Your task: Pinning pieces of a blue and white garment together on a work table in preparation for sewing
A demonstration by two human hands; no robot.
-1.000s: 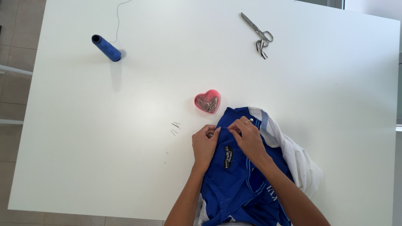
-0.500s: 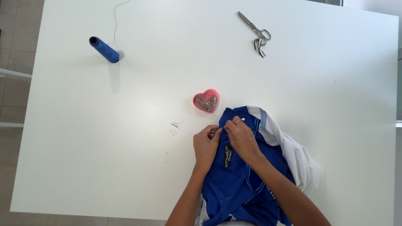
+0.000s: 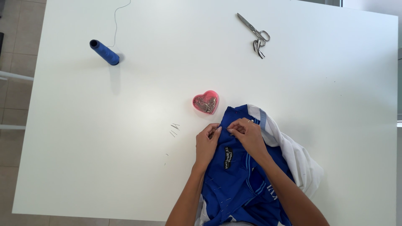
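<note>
A blue and white garment (image 3: 238,180) with a small black label lies bunched at the near edge of the white table (image 3: 125,146). My left hand (image 3: 207,142) pinches the blue fabric at its top edge. My right hand (image 3: 247,133) pinches the same edge just beside it, fingertips almost touching the left hand's; something thin like a pin may be between them, but it is too small to tell. A pink heart-shaped dish of pins (image 3: 205,102) sits just beyond my hands.
A few loose pins (image 3: 173,129) lie left of my hands. A blue thread spool (image 3: 104,52) lies at the far left, its thread trailing off the far edge. Metal scissors (image 3: 255,34) rest at the far middle right. Tiled floor shows at left.
My hands have stayed on the garment's top edge, with the fingertips shifting slightly along the fabric. Nothing else on the table has moved.
</note>
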